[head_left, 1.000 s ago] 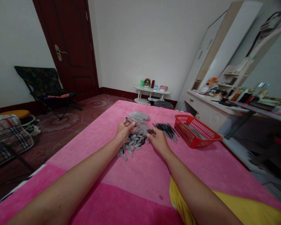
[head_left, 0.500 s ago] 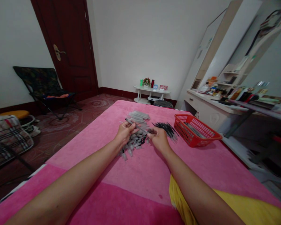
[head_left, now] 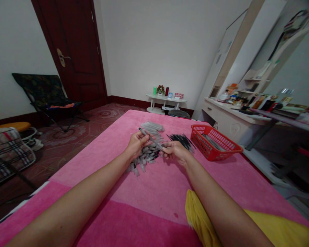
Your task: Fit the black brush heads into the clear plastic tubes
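Note:
Between both hands is a slim pen [head_left: 152, 139] with a clear body and a dark tip end at its upper left. My left hand [head_left: 137, 143] pinches it near that dark end, and my right hand [head_left: 174, 151] grips the lower right end. Below the pen lies a heap of pen caps [head_left: 147, 155], clear with some black. Behind it is a bundle of clear pen barrels [head_left: 153, 126]. Black-ended ink refills [head_left: 182, 141] are spread just beyond my right hand.
A red plastic basket [head_left: 213, 158] holding more pens stands on the right of the pink cloth-covered table [head_left: 144, 195]. Yellow cloth [head_left: 203, 216] lies under my right forearm. A cluttered dresser [head_left: 221, 113] is at the right, a folding chair [head_left: 46, 89] at the far left.
My right hand has turned and its grip has shifted on the pen's lower end. The left hand stays nearly in place.

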A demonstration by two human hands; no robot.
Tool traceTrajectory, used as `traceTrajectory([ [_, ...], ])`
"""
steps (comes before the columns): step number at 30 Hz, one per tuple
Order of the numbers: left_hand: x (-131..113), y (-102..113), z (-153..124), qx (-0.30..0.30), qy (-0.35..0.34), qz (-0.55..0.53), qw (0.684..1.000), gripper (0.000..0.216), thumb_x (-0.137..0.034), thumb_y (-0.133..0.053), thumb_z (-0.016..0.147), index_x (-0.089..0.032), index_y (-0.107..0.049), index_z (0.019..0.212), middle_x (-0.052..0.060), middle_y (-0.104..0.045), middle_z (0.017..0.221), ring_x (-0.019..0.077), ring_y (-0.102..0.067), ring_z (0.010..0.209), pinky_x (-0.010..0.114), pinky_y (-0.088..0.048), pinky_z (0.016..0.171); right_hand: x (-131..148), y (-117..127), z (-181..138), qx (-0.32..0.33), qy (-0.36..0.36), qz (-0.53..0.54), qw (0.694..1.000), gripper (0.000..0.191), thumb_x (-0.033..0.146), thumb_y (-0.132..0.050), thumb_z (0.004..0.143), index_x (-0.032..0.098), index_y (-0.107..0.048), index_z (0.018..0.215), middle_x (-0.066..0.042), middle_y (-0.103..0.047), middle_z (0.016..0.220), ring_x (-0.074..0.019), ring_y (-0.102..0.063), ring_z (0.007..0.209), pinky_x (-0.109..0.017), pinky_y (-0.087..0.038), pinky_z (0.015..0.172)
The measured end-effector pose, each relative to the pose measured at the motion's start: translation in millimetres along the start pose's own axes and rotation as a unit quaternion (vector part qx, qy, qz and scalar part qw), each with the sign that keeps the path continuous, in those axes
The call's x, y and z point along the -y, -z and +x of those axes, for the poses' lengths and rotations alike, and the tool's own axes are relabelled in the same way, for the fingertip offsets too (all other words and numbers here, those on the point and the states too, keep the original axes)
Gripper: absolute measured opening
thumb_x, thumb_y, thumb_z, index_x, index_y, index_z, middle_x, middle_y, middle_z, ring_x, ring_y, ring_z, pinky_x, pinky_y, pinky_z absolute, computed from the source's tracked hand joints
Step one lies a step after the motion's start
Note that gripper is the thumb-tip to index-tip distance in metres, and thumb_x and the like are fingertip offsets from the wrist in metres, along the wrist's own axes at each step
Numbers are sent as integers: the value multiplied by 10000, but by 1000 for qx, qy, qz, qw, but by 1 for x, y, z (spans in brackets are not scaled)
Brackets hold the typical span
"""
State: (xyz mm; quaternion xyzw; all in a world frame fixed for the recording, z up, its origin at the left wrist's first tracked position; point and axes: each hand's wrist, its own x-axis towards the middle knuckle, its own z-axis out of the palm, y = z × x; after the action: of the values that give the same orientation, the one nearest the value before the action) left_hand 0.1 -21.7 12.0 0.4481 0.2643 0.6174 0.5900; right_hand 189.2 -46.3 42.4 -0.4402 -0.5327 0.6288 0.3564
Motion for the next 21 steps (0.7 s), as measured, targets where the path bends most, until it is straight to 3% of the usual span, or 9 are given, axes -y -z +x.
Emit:
traceTrajectory([
  [4, -2, 0, 5, -16, -7, -7, 1000, 402, -301, -803, 594, -131, -591, 890, 54, -685, 865, 190, -673, 840, 268, -546, 708, 6, 1, -1, -2, 25, -14, 1000, 205, 262, -715, 581, 120, -635, 706, -35, -634, 611, -89, -520, 471, -207, -415, 466],
  [11, 0, -5, 3, -37, -5, -1, 999, 391, -297, -806, 582, -126, -593, 862, 55, -690, 853, 195, -672, 839, 287, -548, 732, -1, 3, 8, -92, 181, -181, 962, 109, 215, -682, 579, 137, -661, 654, -2, -623, 591, -126, -535, 551, -229, -396, 523],
  [16, 1, -5, -2, -22, 1, -6, 1000, 415, -306, -818, 564, -147, -572, 858, 48, -690, 849, 196, -682, 805, 269, -548, 676, -2, -1, 6, -89, 150, -231, 957, 59, 197, -629, 593, 142, -635, 573, 13, -553, 490, -107, -455, 453, -219, -315, 452],
  [21, 4, -13, -8, 14, 24, 13, 1000, 427, -351, -828, 538, -140, -609, 839, 61, -695, 807, 212, -681, 741, 284, -545, 630, 6, -12, -1, -27, 166, -233, 958, 262, 311, -569, 701, 156, -566, 490, 7, -519, 455, -97, -424, 429, -224, -315, 458],
])
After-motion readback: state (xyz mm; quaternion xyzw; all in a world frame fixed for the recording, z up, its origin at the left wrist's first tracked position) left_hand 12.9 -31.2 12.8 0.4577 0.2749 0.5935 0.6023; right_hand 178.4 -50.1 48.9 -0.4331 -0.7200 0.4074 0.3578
